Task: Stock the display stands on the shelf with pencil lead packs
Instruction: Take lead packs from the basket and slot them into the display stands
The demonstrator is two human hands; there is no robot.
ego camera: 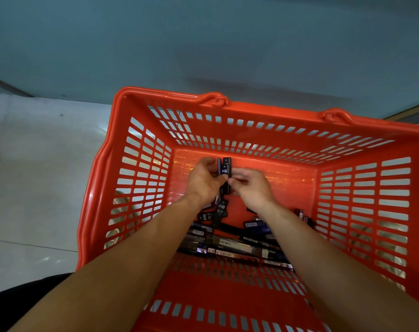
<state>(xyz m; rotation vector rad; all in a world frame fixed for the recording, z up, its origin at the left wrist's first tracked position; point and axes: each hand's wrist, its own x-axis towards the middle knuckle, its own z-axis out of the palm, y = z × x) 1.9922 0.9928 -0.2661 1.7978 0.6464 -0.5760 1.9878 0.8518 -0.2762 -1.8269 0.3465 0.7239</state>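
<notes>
The held packs (224, 171) are small, flat black cases pressed together into a short stack, standing roughly upright. The front one carries a white "HB" mark, and a dark tab shows at the top. They sit between the two hands, above the floor of the orange basket (141, 178) and near its far wall. The left hand (204, 178) wraps the stack from the left, its fingers curled over the top and far side and its thumb lying against the front below the label. The right hand (251, 185) meets the stack from the right, its curled fingertips and thumb pinching the lower right edge. Both forearms reach in from the near rim and converge, wrists slightly raised and backs of the hands turned up. Just below the hands, loose packs (220, 208) of the same kind lie scattered flat on the basket bottom, some reading "HB 0.7". Nearer the person, long dark packages (227, 245) lie in a heap. The basket stands on a pale floor (36, 176).
</notes>
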